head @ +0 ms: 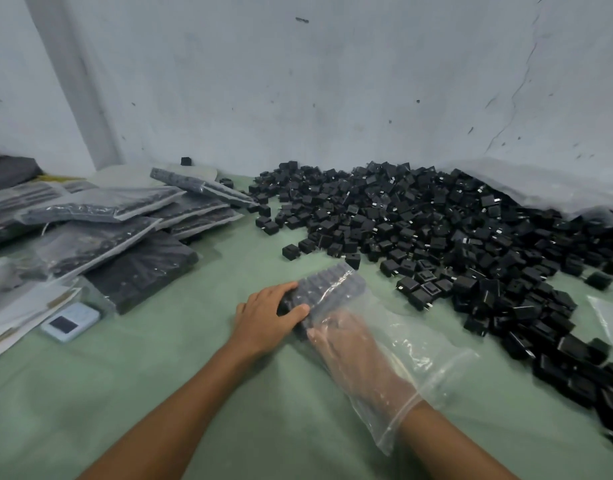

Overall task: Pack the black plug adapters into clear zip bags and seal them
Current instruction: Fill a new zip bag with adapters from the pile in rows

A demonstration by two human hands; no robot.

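A clear zip bag lies on the green table, its mouth toward me. My right hand is inside the bag up to the wrist, fingers stretched against a block of black plug adapters lined up in rows in the bag's far end. My left hand grips that block from outside the bag on its left, thumb on top. A big loose heap of black plug adapters covers the table to the right and behind.
Filled zip bags are stacked at the left. A small white device with a dark screen and papers lie at the near left. Another clear bag shows at the right edge. A wall stands close behind.
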